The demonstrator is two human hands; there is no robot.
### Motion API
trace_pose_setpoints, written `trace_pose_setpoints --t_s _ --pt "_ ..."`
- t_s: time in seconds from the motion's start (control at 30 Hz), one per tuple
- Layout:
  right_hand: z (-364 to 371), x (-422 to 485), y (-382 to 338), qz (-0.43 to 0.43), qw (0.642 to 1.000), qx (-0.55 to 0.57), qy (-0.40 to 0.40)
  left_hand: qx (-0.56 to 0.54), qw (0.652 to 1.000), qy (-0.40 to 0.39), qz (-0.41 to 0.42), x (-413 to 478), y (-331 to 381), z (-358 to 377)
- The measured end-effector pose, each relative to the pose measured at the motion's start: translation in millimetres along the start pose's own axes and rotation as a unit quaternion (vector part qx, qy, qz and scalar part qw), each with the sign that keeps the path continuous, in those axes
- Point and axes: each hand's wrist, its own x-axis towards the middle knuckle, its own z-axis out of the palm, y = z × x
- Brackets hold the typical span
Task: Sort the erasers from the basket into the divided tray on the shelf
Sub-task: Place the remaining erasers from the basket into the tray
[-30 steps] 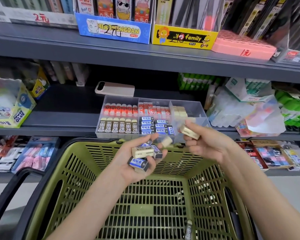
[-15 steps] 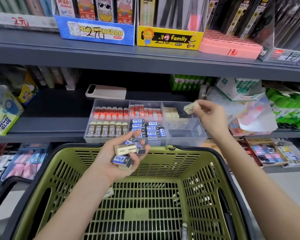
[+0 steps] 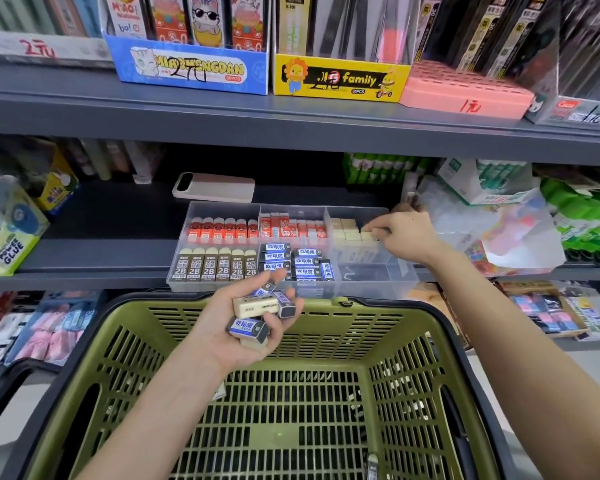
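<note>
Head view: right hand (image 3: 400,235) pinching cream eraser (image 3: 367,234) into divided tray (image 3: 378,289) upper-right compartment, mid-frame; left hand (image 3: 253,317) loosely cupping spare erasers (image 3: 255,304) above basket (image 3: 201,341), likely to spill if tilted.

L hand (image 3: 253,323) cupped palm-up; R hand (image 3: 404,237) outstretched, fingers pinched.

Two bare forearms enter from the lower edge. No sleeve shows on either as far as the frame reaches. Left hand (image 3: 253,320): no ring, watch or band visible on wrist or fingers. Right hand (image 3: 404,237): likewise unadorned; a small dark spot on its back. Nails short, unpainted where visible. No gloves.
</note>
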Motion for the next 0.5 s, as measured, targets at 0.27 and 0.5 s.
trace_pose_setpoints --t_s 0.27,0.5 --pt "3 -14 -6 0.000 0.996 -0.017 0.085 -0.003 1.000 -0.010 -0.009 0 -3 9" --pt "-28 -87 -91 -0.173 0.934 0.286 0.129 0.034 0.998 -0.031 -0.038 1 -6 16"
